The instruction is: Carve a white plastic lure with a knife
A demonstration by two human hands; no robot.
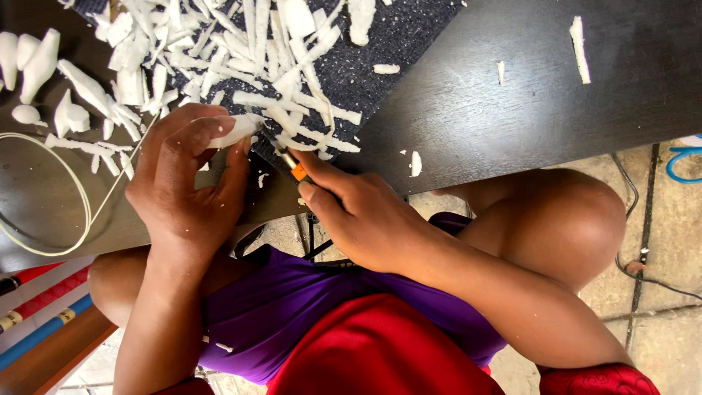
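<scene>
The white piece (238,129) is at the near edge of the dark table (512,102), pinched between the fingers of the left hand (186,179). The right hand (358,212) is closed around a knife (291,165) with an orange collar, its blade touching the piece. Many white shavings (241,51) lie on a dark mat (395,36) just behind.

A dark wood-grain tabletop (512,102) carries a dark blue mat (395,44). Below lies a pale, cracked concrete floor (669,241), daylit, crossed by black cables (643,219).
</scene>
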